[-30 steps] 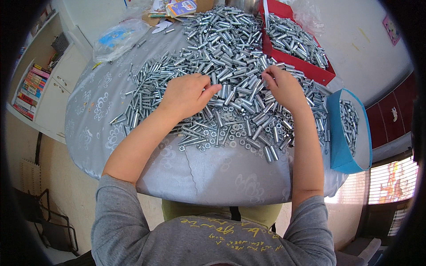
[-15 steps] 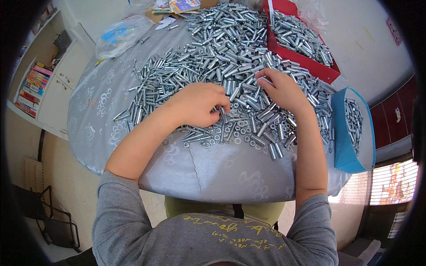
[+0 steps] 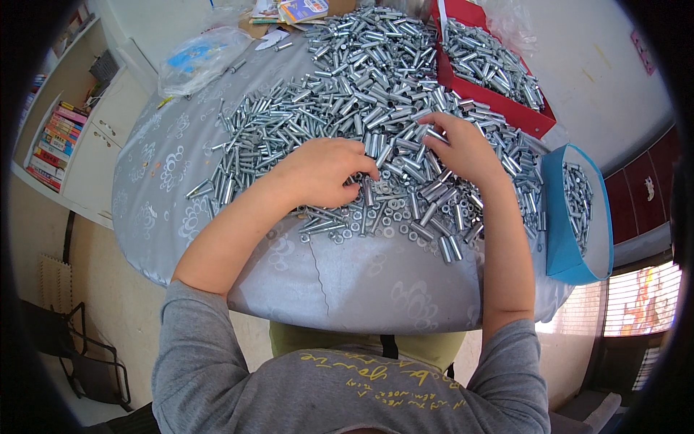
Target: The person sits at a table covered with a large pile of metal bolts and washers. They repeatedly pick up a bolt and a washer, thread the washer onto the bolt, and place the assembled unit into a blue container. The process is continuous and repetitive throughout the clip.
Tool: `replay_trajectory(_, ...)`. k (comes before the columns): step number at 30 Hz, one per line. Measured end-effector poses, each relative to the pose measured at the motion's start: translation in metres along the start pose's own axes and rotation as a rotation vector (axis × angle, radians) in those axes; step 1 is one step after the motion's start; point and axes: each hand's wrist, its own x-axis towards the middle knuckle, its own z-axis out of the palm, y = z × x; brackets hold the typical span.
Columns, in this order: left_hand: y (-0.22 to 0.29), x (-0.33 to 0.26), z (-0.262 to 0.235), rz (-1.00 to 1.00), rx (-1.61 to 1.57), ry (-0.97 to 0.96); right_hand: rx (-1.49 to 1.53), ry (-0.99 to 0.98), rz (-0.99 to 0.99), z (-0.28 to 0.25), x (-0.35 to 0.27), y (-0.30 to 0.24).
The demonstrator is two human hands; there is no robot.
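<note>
- Left hand (image 3: 325,172) is curled low over the near part of the heap, thumb and forefinger bent toward each other; whether anything is pinched between them, I cannot tell.
- Just beside those fingertips, on the person's right, is a metal sleeve (image 3: 369,192), its long axis running roughly toward and away from the person; the left hand is the nearer one to it.
- Loose nuts (image 3: 355,226) lie on the near side of that sleeve, toward the person, with more to its right.
- Right hand (image 3: 463,153) is over the heap, farther from the person, thumb and forefinger parted around a shiny tube (image 3: 435,134) that slants across the gap; its grip on it is unclear.
- Slim bolts (image 3: 242,160) spread out left of the left hand, on the patterned table (image 3: 354,289).
- Beyond the right hand stands a filled red box (image 3: 536,124); a blue bin (image 3: 562,242) is on its right.
</note>
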Motion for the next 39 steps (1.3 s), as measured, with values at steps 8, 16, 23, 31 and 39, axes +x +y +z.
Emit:
replay_trajectory(8, -0.005, 0.001, 0.010, 0.081, 0.015, 0.043, -0.149, -0.005, 0.076, -0.004, -0.003, 0.000)
replay_trajectory(16, 0.001, 0.002, 0.000, -0.135, 0.039, 0.195, -0.117, -0.061, 0.102, -0.008, -0.001, -0.001)
replay_trajectory(23, -0.002, 0.000, 0.003, -0.205, 0.051, 0.253, -0.128, -0.077, 0.104, -0.009, 0.000, -0.001)
replay_trajectory(31, -0.001, 0.005, 0.006, -0.206, 0.088, 0.234, -0.104, -0.123, 0.140, -0.011, -0.005, 0.002)
replay_trajectory(39, 0.008, 0.008, 0.003, -0.161, 0.064, 0.324, -0.016, 0.062, 0.174, -0.045, -0.012, 0.012)
